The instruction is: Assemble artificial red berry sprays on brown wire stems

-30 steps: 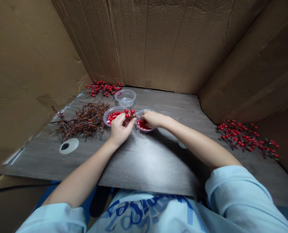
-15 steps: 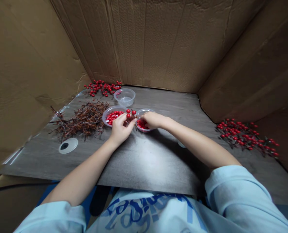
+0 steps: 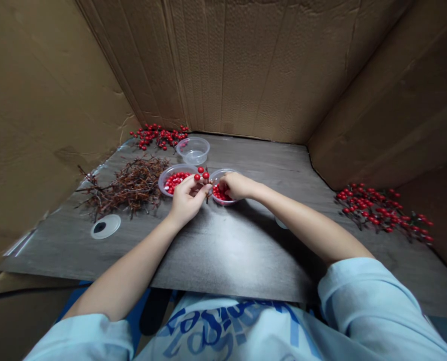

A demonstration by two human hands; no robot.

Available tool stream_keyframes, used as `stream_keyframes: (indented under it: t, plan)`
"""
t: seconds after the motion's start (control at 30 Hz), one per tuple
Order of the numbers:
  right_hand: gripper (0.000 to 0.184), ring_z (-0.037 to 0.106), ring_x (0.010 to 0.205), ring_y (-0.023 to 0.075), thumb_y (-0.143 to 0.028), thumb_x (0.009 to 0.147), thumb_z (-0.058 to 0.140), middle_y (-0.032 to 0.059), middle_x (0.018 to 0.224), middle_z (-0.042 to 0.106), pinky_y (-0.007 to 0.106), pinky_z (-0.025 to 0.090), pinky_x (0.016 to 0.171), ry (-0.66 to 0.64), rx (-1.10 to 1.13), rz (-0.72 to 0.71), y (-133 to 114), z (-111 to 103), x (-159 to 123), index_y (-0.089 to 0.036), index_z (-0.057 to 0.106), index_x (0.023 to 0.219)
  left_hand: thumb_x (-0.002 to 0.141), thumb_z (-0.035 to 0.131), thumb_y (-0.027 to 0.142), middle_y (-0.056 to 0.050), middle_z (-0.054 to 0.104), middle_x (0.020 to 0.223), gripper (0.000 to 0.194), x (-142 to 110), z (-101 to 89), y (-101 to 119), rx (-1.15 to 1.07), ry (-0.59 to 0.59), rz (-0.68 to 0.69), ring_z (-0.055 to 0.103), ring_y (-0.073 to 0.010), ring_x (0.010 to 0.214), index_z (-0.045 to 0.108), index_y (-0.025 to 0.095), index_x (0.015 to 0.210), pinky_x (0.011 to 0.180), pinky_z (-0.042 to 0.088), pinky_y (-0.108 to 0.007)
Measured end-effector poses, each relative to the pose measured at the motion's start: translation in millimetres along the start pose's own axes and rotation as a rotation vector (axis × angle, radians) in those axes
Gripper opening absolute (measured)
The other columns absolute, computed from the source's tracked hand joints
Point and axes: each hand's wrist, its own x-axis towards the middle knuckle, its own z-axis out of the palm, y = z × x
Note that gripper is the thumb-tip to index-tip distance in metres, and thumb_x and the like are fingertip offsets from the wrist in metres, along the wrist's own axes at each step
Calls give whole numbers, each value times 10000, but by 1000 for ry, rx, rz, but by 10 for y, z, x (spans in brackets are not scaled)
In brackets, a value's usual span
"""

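Pinched between thumb and fingers of my left hand (image 3: 187,199) is a brown artificial berry twig (image 3: 207,188) with red berries (image 3: 201,174) at its top. It sits in front of a clear plastic bowl (image 3: 163,186) of red berries and small pale pieces. My right hand (image 3: 236,184) reaches into a second clear bowl (image 3: 226,202), which also holds red berries. Its fingers are bent together down among the berries, and what they grip, if anything, is hidden.
A heap of bare brown twigs (image 3: 127,185) lies at the left, with a round white lid (image 3: 106,226) before it. Berried sprigs lie at the back left (image 3: 158,136) and far right (image 3: 381,208). A third clear bowl (image 3: 193,151) stands behind. Cardboard walls (image 3: 242,70) surround the table.
The berry twig in my left hand has turned slightly, its berries shifting a little. My right hand stays in the second bowl, with only small finger movement.
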Motion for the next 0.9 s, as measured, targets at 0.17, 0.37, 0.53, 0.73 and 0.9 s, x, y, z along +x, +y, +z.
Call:
stream_keyframes:
  t: [0.17, 0.37, 0.53, 0.73, 0.9]
  plan:
    - [175, 517, 581, 117, -67, 659, 489, 69, 709, 650, 216, 333, 531, 75, -9, 25, 11, 33, 11, -110, 648, 721, 703, 623, 319, -23, 601, 710, 196, -13, 18, 19, -149, -8, -114, 566, -113, 563, 588, 140, 774, 509, 468, -219]
    - [165, 520, 603, 116, -84, 665, 502, 53, 719, 648, 211, 332, 545, 118, 37, 22, 0, 72, 12, -130, 641, 741, 655, 656, 294, -30, 643, 725, 197, 3, 41, 81, -247, 17, -173, 577, -110, 536, 594, 131, 748, 489, 481, -217]
    - [224, 540, 647, 128, -51, 644, 513, 53, 768, 661, 214, 341, 568, 196, 61, 41, 17, 49, -3, -136, 658, 793, 675, 643, 288, -57, 666, 801, 204, 7, 36, 80, -238, 5, -174, 601, -128, 589, 618, 128, 799, 522, 493, -235]
    - [226, 560, 709, 124, -37, 686, 507, 67, 816, 663, 222, 403, 653, 421, 276, 103, 6, -41, -113, -115, 661, 832, 666, 653, 270, -56, 668, 816, 165, 1, 28, 70, -197, -19, -104, 627, -165, 756, 624, 139, 762, 700, 509, -284]
    - [132, 569, 682, 106, -118, 718, 553, 39, 790, 651, 257, 470, 683, 560, 792, 166, -7, -46, -222, -132, 630, 824, 637, 670, 290, -54, 662, 789, 187, -11, 46, 95, -237, -34, -149, 627, -170, 742, 606, 139, 727, 704, 509, -295]
